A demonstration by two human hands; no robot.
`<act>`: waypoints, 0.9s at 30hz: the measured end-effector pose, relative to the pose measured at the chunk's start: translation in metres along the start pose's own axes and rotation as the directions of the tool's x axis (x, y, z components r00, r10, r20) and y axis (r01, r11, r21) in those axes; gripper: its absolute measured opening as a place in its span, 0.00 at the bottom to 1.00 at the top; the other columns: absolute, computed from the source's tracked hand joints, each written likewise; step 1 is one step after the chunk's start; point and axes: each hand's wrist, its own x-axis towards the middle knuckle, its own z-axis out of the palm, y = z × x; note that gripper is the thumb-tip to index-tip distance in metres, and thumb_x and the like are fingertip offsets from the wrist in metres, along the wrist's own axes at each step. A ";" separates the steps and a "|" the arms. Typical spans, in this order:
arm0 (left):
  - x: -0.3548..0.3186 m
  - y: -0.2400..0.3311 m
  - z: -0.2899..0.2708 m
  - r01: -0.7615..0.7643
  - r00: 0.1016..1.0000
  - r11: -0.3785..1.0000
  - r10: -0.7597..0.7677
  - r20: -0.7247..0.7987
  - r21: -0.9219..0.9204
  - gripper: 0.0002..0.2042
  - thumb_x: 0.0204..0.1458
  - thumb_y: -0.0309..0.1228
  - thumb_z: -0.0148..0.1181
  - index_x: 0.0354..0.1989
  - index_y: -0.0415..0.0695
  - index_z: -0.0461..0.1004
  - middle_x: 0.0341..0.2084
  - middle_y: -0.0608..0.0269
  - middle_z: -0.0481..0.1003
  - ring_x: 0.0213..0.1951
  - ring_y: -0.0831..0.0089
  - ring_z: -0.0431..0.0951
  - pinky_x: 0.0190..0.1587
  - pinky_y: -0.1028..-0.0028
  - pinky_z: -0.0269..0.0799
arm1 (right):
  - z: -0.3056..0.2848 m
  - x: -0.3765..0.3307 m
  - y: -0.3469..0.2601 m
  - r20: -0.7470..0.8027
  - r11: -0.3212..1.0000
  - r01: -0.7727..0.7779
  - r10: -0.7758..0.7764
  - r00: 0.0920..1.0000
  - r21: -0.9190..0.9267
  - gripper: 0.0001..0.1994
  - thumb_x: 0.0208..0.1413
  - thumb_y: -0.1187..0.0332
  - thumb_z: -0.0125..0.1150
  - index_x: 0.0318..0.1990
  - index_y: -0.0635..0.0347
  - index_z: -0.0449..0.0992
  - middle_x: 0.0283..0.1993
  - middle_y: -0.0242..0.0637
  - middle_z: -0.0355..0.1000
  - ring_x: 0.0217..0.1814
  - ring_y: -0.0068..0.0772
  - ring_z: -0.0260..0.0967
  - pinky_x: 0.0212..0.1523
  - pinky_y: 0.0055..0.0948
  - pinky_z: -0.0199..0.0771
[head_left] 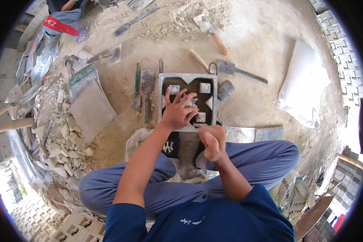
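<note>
A square grey metal mould stands on the ground in front of my crossed legs, with a dark cavity and raised square blocks inside. My left hand reaches over it, fingers spread, the fingertips at the inner blocks and the rough grey centre piece. At the near right corner of the mould my right hand is closed in a fist. Whatever that fist holds, if anything, is hidden by the fingers. A metal ring sticks up at the far right corner.
Left of the mould lie narrow trowels, flat plates and rubble. Beyond it are a wooden-handled trowel and a flat metal tool. A dark cylinder and a white sack lie right. Another person's leg shows far left.
</note>
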 end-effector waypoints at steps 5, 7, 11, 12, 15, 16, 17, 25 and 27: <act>-0.007 -0.009 -0.011 -0.117 0.992 0.992 0.113 0.062 0.056 0.14 0.65 0.45 0.57 0.55 0.68 0.83 0.75 0.72 0.62 0.78 0.58 0.54 0.76 0.32 0.25 | -0.002 -0.004 0.016 -0.023 0.999 0.039 -0.039 0.999 -0.019 0.28 0.66 0.55 0.43 0.14 0.61 0.55 0.12 0.34 0.52 0.11 0.32 0.47 0.16 0.35 0.42; -0.008 -0.018 -0.021 -0.176 0.978 0.976 0.158 0.136 0.126 0.23 0.64 0.47 0.57 0.69 0.73 0.72 0.79 0.72 0.54 0.80 0.57 0.48 0.76 0.30 0.25 | -0.005 -0.006 -0.005 -0.050 0.995 -0.079 0.082 0.995 0.057 0.26 0.66 0.57 0.44 0.17 0.63 0.56 0.15 0.42 0.51 0.13 0.44 0.51 0.18 0.40 0.48; -0.005 -0.028 -0.043 -0.167 0.957 0.978 0.131 0.258 0.125 0.33 0.60 0.53 0.60 0.76 0.75 0.61 0.80 0.70 0.52 0.81 0.57 0.44 0.75 0.29 0.25 | -0.006 -0.007 0.018 -0.061 0.999 -0.004 0.001 0.998 -0.053 0.27 0.65 0.56 0.44 0.13 0.60 0.54 0.12 0.34 0.52 0.11 0.28 0.48 0.16 0.33 0.43; -0.004 -0.028 -0.046 -0.136 0.952 0.979 0.088 0.292 0.150 0.36 0.59 0.55 0.61 0.77 0.75 0.58 0.80 0.70 0.52 0.81 0.56 0.43 0.75 0.29 0.26 | -0.006 -0.011 0.018 -0.055 0.997 -0.033 0.030 0.998 -0.063 0.27 0.64 0.57 0.44 0.13 0.60 0.53 0.12 0.35 0.53 0.11 0.29 0.48 0.16 0.33 0.43; -0.021 -0.036 -0.049 -0.114 0.967 0.984 0.078 0.244 0.135 0.36 0.58 0.56 0.61 0.77 0.75 0.59 0.81 0.70 0.50 0.81 0.56 0.43 0.75 0.28 0.30 | 0.002 -0.010 -0.003 -0.149 0.999 0.029 -0.031 0.988 -0.015 0.26 0.63 0.57 0.45 0.13 0.60 0.54 0.12 0.36 0.53 0.12 0.31 0.49 0.16 0.34 0.44; -0.022 -0.032 -0.045 -0.101 0.963 0.983 0.059 0.262 0.150 0.35 0.58 0.55 0.60 0.76 0.74 0.60 0.81 0.70 0.49 0.81 0.56 0.43 0.74 0.30 0.42 | 0.000 -0.011 -0.013 -0.167 0.994 0.043 -0.025 0.986 0.103 0.26 0.62 0.57 0.46 0.13 0.61 0.54 0.12 0.36 0.54 0.12 0.32 0.50 0.16 0.34 0.45; -0.023 -0.034 -0.043 -0.097 0.963 0.985 0.056 0.265 0.144 0.35 0.58 0.55 0.60 0.76 0.74 0.60 0.81 0.70 0.49 0.81 0.56 0.43 0.74 0.30 0.42 | -0.001 -0.013 -0.005 -0.165 0.994 0.035 -0.018 0.986 0.102 0.26 0.62 0.57 0.46 0.13 0.61 0.54 0.12 0.36 0.54 0.12 0.32 0.50 0.16 0.34 0.45; -0.021 -0.046 -0.038 -0.123 0.975 0.985 0.097 0.201 0.118 0.31 0.62 0.43 0.55 0.76 0.74 0.61 0.81 0.71 0.51 0.81 0.55 0.46 0.68 0.39 0.60 | 0.002 -0.007 0.002 -0.202 0.981 0.036 0.003 0.979 0.189 0.26 0.63 0.59 0.47 0.13 0.61 0.55 0.11 0.34 0.53 0.13 0.30 0.50 0.18 0.32 0.47; -0.019 -0.048 -0.037 -0.133 0.966 0.984 0.101 0.237 0.120 0.31 0.62 0.41 0.54 0.76 0.73 0.61 0.80 0.71 0.51 0.81 0.56 0.46 0.68 0.40 0.60 | -0.001 -0.006 0.022 -0.110 0.990 -0.062 0.076 0.991 0.130 0.28 0.67 0.58 0.45 0.13 0.60 0.54 0.12 0.34 0.53 0.12 0.30 0.49 0.17 0.32 0.44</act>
